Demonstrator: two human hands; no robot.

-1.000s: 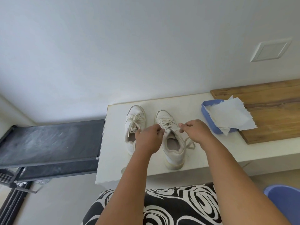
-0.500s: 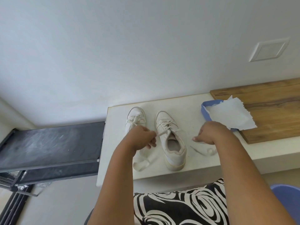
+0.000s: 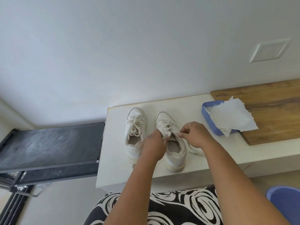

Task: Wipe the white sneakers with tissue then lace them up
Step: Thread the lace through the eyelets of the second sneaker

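Head view looks down on a white surface (image 3: 116, 168) set against a pale wall, with two white sneakers standing side by side, toes toward the wall. The left sneaker (image 3: 135, 135) has its laces tied in a bow. The right sneaker (image 3: 172, 143) sits just beside it, and both hands work over its tongue. The left hand (image 3: 155, 146) has its fingers curled in, pinching a lace at the upper eyelets on the shoe's left side. The right hand (image 3: 195, 135) has its fingers curled too, pinching the thin lace end (image 3: 176, 133) between thumb and forefinger just right of the tongue; a loose stretch of lace lies on the surface under the right wrist. Farther right, a blue tray (image 3: 209, 118) holds crumpled white tissue (image 3: 232, 119), resting partly on a wooden board (image 3: 272, 114). On the left stands a dark ramp-like panel (image 3: 48, 146). Near the bottom, black-and-white patterned fabric (image 3: 170, 207) covers the person's lap, and a blue basin (image 3: 287, 203) shows at the lower right corner.
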